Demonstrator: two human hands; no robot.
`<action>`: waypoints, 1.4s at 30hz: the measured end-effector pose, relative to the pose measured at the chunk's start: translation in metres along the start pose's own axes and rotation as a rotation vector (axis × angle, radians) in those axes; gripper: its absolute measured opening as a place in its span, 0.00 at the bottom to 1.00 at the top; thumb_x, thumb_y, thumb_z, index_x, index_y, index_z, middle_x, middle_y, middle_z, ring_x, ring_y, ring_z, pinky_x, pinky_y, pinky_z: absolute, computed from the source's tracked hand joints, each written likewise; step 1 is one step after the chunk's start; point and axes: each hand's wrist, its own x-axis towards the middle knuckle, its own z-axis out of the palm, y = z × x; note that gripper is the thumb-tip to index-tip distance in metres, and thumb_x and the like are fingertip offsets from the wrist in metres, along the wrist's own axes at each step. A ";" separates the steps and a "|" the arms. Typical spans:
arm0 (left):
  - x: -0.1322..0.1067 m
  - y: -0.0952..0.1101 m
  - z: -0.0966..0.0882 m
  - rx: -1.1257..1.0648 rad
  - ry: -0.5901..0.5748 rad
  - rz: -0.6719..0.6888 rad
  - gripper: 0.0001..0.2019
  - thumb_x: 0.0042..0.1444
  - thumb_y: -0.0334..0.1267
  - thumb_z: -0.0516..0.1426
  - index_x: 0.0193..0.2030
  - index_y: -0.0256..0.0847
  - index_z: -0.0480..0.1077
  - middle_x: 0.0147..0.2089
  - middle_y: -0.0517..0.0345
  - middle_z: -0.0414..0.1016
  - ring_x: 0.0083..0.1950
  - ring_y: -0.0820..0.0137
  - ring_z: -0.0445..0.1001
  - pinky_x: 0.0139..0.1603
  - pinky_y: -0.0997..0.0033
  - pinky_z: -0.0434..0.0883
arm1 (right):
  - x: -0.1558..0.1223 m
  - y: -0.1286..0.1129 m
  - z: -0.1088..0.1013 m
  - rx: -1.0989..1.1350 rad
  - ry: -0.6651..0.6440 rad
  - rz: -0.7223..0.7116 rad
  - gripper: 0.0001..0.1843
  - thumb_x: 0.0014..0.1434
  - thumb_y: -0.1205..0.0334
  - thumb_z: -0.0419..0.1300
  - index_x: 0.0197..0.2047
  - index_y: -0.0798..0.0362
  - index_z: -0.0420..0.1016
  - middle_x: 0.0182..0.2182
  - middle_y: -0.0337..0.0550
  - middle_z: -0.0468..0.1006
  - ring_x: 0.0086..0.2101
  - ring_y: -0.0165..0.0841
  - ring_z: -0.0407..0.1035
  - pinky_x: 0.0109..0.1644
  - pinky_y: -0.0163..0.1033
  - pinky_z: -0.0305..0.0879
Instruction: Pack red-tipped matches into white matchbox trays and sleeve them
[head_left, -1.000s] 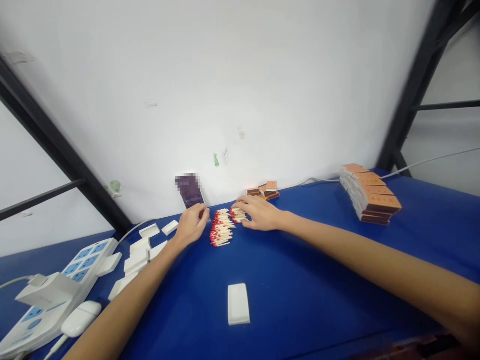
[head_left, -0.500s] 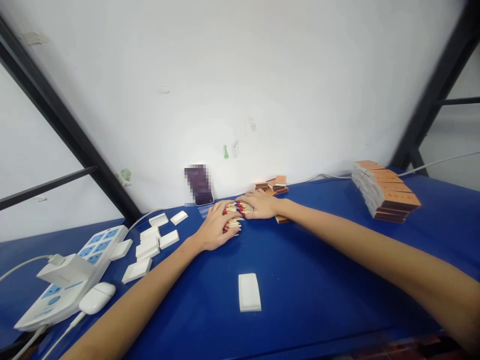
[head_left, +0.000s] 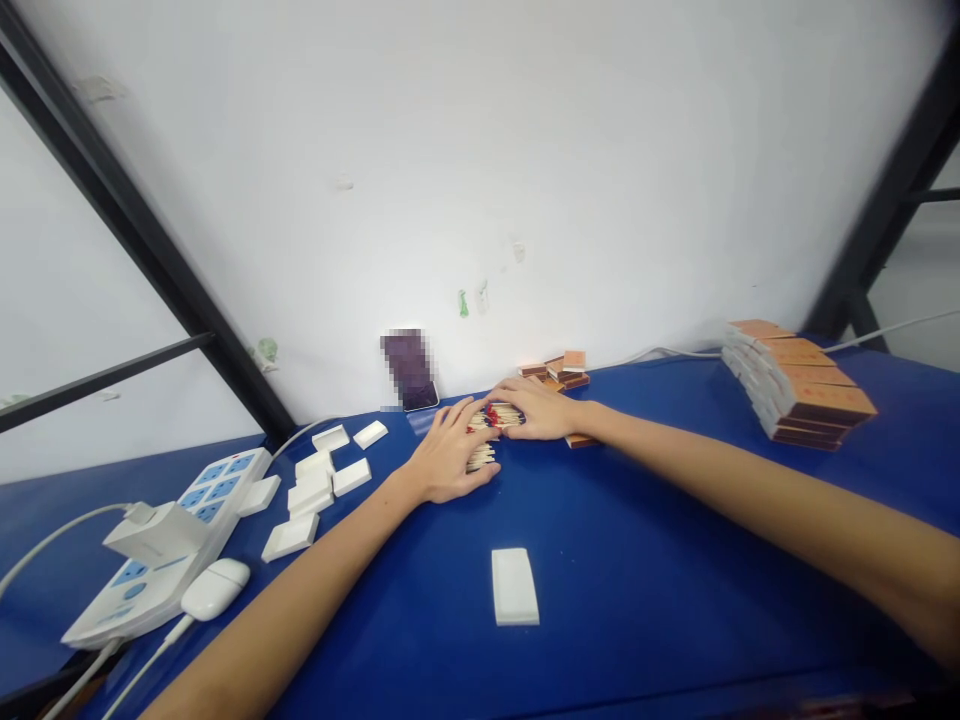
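Observation:
At the far middle of the blue table, my left hand (head_left: 450, 458) lies over the left side of a pile of red-tipped matches (head_left: 480, 455). Its fingers are stretched out, with the thumb apart and matches showing between. My right hand (head_left: 538, 408) curves over the pile's right side, fingers extended and thumb apart, close to the left fingertips. Part of the pile is hidden beneath both hands. Nearer to me, a white matchbox tray (head_left: 515, 587) lies alone on the table. Just behind my right hand are several brown matchboxes (head_left: 566, 370).
Several white trays (head_left: 311, 490) lie left of my left forearm, beside a power strip (head_left: 172, 560) with a charger and a white earphone case (head_left: 216, 588). A phone (head_left: 411, 370) leans on the wall. Stacked matchboxes (head_left: 806, 385) stand at right. Cables run along the wall.
The view has shifted slightly, so everything appears a little further right. My hands stay around the matches, with the left fingers now nearer the right hand.

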 end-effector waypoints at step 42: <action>-0.047 0.017 -0.011 -0.268 0.018 -0.321 0.06 0.60 0.33 0.52 0.39 0.42 0.71 0.22 0.67 0.65 0.24 0.74 0.65 0.28 0.75 0.59 | -0.043 -0.092 0.021 0.034 0.063 0.108 0.13 0.63 0.62 0.54 0.44 0.50 0.80 0.35 0.41 0.76 0.32 0.31 0.68 0.33 0.36 0.52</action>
